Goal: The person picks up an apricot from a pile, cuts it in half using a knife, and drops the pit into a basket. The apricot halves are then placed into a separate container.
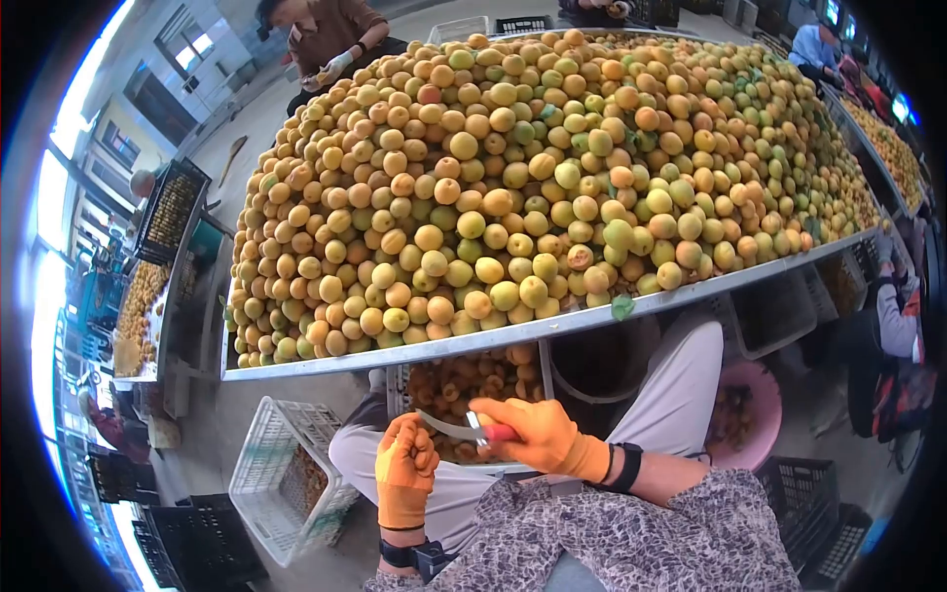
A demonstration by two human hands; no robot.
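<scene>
My right hand (541,434), in an orange glove, is closed around the red handle of a small curved knife (449,426). The blade points left, its tip beside the fingers of my left hand (405,472). That hand, also gloved in orange, is curled closed with its fingers toward me; whatever it holds is hidden. Both hands are over my lap, above a crate (397,393) of cut apricots (464,385) between my knees. Beyond them, a large heap of apricots (513,197) covers a metal-edged table (464,343).
A white crate (258,474) stands tilted by my left knee. At my right are a pink basin (764,395) with fruit pieces and a black crate (799,493). A bucket (602,360) sits under the table edge. Another person (330,39) works across the heap.
</scene>
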